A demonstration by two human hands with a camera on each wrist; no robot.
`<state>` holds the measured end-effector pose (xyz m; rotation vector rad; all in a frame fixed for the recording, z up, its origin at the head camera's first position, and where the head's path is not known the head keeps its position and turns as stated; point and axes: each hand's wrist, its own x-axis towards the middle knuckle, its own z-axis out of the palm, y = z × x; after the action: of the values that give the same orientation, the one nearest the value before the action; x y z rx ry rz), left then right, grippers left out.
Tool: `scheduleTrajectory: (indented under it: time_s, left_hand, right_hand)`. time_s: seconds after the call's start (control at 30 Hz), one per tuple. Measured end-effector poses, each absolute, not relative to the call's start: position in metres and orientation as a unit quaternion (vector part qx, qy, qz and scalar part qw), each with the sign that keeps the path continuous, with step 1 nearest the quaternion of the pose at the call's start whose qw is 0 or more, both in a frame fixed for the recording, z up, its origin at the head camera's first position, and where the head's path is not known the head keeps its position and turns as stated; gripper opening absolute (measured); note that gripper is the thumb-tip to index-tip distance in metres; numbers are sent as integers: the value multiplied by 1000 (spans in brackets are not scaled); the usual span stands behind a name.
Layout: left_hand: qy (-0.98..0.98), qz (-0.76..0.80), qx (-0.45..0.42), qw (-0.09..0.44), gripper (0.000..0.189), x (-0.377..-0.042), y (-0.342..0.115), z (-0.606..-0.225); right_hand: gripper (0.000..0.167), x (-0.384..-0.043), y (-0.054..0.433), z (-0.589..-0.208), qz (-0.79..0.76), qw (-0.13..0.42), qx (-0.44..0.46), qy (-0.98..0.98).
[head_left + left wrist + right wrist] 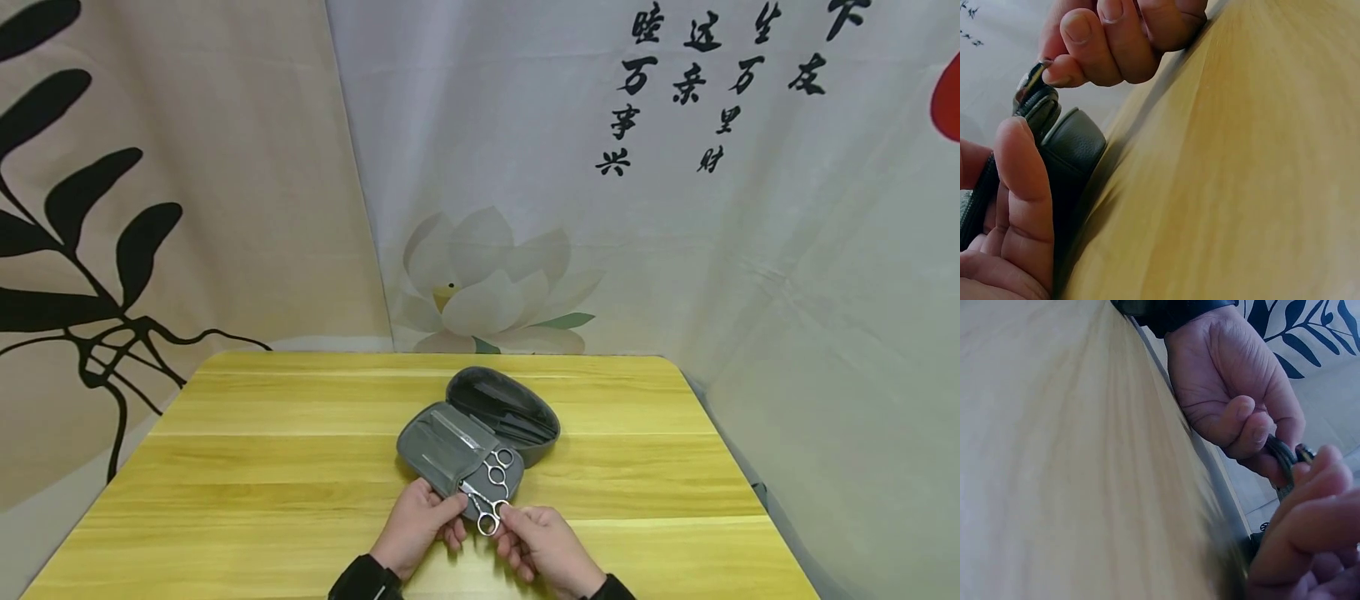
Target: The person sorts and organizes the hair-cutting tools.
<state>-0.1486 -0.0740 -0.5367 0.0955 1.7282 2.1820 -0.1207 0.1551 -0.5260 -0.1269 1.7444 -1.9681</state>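
The gray case [435,450] is open, its deep half far and right, with near silver scissors [492,505] and far silver scissors [495,465] poking round handles from its pocket.

Two hands [1022,200] [1124,42], dark case [1077,142], wooden tabletop [1222,181]

Worktop [637,467]: yellow wood-grain finish, far corners rounded. Beyond the far edge hangs pale cloth [450,125], printed with a white lotus [483,304] and black Chinese calligraphy [688,83]. Past the left edge, beige cloth [247,208] bears a black leafy plant print [82,192]
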Motion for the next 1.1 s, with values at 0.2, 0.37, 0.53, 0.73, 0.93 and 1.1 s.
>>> scheduleTrajectory:
  time_s: [0.2,0.37,0.53,0.73,0.93,1.1]
  left_hand:
    - [613,765,40,194,22,-149,-75,-533]
    - [708,688,-10,156,35,-146,-77,-518]
    - [856,516,-19,4,40,-142,-77,-504]
    - [921,345,37,-179,22,-140,-69,-501]
    - [912,235,121,-314,22,-141,-63,-501]
    - [894,224,174,-348,31,-140,-63,-500]
  right_hand:
    - [39,-122,158,-529,-738,263,-66,618]
    - [38,-124,158,-531,-744,253,-83,613]
    - [38,-124,157,-531,-742,249,-89,617]
    - [55,-122,156,-529,-733,246,-91,628]
    - [63,-122,156,-528,-729,245,-94,632]
    - [62,-121,156,-526,-723,250,-93,637]
